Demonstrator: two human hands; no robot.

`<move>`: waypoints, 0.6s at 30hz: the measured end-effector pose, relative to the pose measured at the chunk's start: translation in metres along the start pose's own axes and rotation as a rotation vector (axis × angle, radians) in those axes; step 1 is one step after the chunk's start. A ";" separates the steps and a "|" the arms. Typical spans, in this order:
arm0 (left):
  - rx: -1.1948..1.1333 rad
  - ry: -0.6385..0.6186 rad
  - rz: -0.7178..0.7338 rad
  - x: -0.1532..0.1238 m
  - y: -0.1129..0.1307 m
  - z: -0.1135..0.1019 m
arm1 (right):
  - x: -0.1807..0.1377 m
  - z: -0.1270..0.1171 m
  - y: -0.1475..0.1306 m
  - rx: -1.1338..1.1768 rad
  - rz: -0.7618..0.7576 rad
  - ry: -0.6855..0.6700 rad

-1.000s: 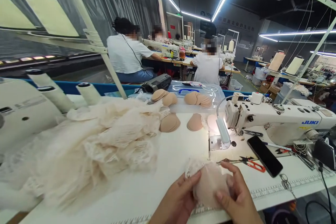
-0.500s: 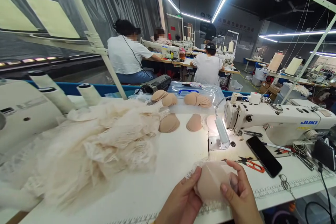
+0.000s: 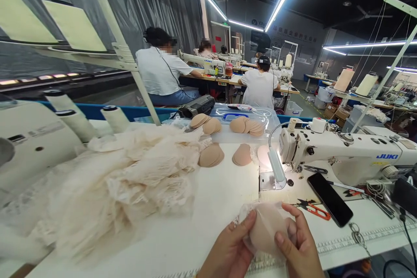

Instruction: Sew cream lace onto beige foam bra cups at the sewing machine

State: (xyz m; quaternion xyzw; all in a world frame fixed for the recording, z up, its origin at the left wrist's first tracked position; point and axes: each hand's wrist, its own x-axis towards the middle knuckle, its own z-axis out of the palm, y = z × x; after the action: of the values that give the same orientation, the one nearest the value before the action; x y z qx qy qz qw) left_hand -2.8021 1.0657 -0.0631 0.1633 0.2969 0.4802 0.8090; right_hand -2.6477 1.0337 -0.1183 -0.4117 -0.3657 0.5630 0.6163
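Between both hands, just above the table's front edge, is a beige bra cup pad (image 3: 267, 226) with sheer lace-edged fabric (image 3: 243, 213) over it. My left hand (image 3: 230, 243) grips its left side, the thumb pressed on top. On the right side my right hand (image 3: 298, 241) pinches it, thumb in front and forefinger raised along the far edge. Fingers beneath the pad are partly hidden. Ahead of the hands stands a white sewing machine (image 3: 345, 152) with a lit lamp (image 3: 276, 164) by its needle plate (image 3: 271, 181).
A heap of cream lace fabric (image 3: 140, 178) covers the left of the table. Stacks of beige pads (image 3: 211, 155) lie at the back, some on a clear plastic box (image 3: 272, 117). Orange-handled thread snips (image 3: 314, 209) and a black phone (image 3: 329, 199) lie at right. Co-workers (image 3: 260, 84) sit beyond.
My left thumb has shifted rightward over the pad, and the sheer fabric now bunches more at its upper left. The camera view has tilted slightly. Both hands keep their hold.
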 end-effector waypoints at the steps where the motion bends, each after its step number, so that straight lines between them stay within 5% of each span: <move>1: 0.003 -0.001 -0.007 0.001 0.000 0.000 | 0.000 0.000 0.000 0.006 0.003 -0.001; 18: 0.114 -0.023 -0.031 0.007 0.000 0.010 | -0.001 -0.002 0.012 0.041 -0.025 -0.003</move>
State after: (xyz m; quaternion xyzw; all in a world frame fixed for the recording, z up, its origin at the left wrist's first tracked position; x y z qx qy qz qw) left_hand -2.7935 1.0724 -0.0579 0.2100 0.3168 0.4478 0.8093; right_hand -2.6505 1.0324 -0.1300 -0.3933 -0.3602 0.5633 0.6311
